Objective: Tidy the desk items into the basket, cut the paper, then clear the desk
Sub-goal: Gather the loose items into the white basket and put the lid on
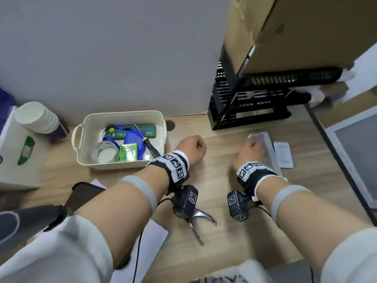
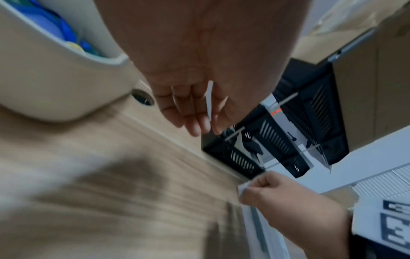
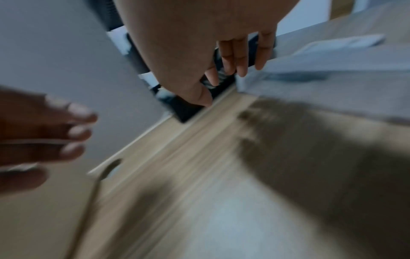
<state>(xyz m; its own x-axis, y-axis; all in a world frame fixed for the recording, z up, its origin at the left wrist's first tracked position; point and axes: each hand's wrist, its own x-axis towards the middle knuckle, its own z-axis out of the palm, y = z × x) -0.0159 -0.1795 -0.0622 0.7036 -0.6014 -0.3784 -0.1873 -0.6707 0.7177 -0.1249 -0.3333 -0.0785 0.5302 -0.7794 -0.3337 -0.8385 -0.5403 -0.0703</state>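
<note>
The cream basket (image 1: 122, 114) stands on the desk at centre left, with a lanyard, tape, a green pack and other items in it. My left hand (image 1: 192, 147) hovers just right of it, fingers curled. The left wrist view shows that hand (image 2: 193, 113) holding a thin white paper strip (image 2: 209, 98) between its fingers. My right hand (image 1: 252, 151) is on a white sheet (image 1: 263, 139) further right, and pinches its corner (image 2: 242, 187) in the left wrist view. Scissors (image 1: 201, 221) lie open on the desk under my left wrist. A larger paper sheet (image 1: 151, 237) lies near the front edge.
A black file rack (image 1: 255, 99) and a cardboard box (image 1: 306, 27) stand at the back right. A stack of paper cups (image 1: 36, 117) tops a white box (image 1: 20, 156) at left. A dark phone (image 1: 81, 193) lies front left, a small white card (image 1: 283, 156) right.
</note>
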